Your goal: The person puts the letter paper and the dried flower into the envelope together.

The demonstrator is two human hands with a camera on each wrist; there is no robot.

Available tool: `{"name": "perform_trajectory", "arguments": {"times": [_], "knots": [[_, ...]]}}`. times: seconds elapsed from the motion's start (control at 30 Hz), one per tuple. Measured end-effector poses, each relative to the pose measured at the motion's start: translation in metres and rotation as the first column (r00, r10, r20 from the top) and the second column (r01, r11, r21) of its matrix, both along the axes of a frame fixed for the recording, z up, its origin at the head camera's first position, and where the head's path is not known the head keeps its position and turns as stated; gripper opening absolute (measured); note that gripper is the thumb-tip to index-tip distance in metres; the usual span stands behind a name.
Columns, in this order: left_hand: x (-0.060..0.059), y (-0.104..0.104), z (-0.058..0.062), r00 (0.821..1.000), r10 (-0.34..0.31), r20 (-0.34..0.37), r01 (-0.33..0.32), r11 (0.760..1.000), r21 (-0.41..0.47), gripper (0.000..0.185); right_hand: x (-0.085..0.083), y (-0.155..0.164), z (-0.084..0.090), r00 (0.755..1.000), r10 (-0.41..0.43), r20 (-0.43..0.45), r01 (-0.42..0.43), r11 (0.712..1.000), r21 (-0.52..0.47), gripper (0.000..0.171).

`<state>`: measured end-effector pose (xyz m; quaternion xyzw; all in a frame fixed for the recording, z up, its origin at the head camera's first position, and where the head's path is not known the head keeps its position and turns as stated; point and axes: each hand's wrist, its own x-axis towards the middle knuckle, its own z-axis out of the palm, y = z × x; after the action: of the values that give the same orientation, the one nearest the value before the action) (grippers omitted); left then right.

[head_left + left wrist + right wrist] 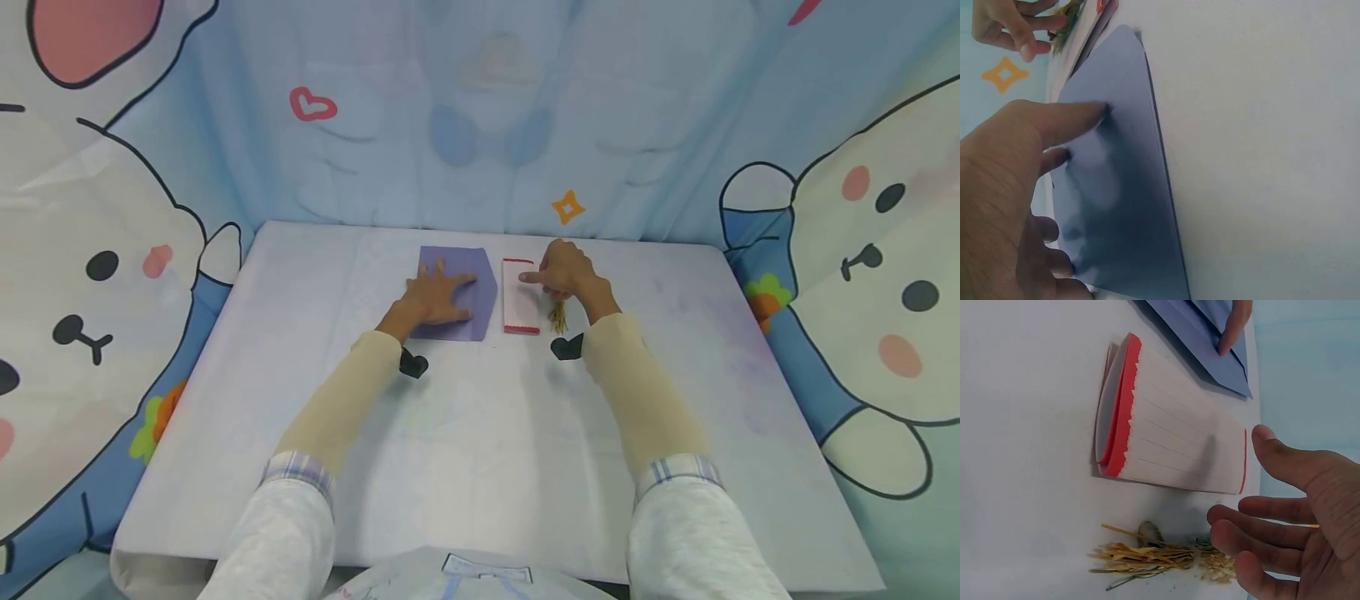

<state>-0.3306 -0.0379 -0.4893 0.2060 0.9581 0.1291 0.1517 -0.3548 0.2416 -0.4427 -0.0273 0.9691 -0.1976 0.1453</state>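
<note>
A purple envelope point(484, 293) lies flat on the white table, and my left hand point(438, 298) presses on it with fingers spread and straight. The left wrist view shows that left hand point(1004, 187) flat on the envelope point(1124, 187). Right of it lies a folded white card with red edges point(520, 305). My right hand point(567, 271) hovers at the card's far right edge, index finger stretched over it, holding nothing. In the right wrist view its fingers point(1272, 515) are loosely bent above the card point(1179, 444) and a small bundle of dried straw point(1154, 556).
The white cloth-covered table point(465, 433) is walled on three sides by a blue cartoon backdrop point(480, 125). The straw bundle point(558, 317) lies just right of the card. Black wrist-camera mounts point(413, 364) hang under both forearms.
</note>
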Motion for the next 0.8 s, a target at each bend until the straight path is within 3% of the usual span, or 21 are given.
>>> {"name": "perform_trajectory", "arguments": {"times": [0.47, 0.8], "knots": [[0.011, -0.006, -0.002, 0.998, 0.008, -0.057, -0.006, 0.999, 0.048, 0.076, 0.005, -0.011, -0.017, 0.995, -0.023, 0.098, 0.023, 1.000, -0.003, 0.058], [0.012, -0.005, -0.002, 0.997, 0.013, -0.071, -0.009, 0.998, 0.060, 0.077, 0.007, -0.015, -0.023, 0.992, -0.099, 0.073, 0.101, 0.995, -0.016, 0.060]]}}
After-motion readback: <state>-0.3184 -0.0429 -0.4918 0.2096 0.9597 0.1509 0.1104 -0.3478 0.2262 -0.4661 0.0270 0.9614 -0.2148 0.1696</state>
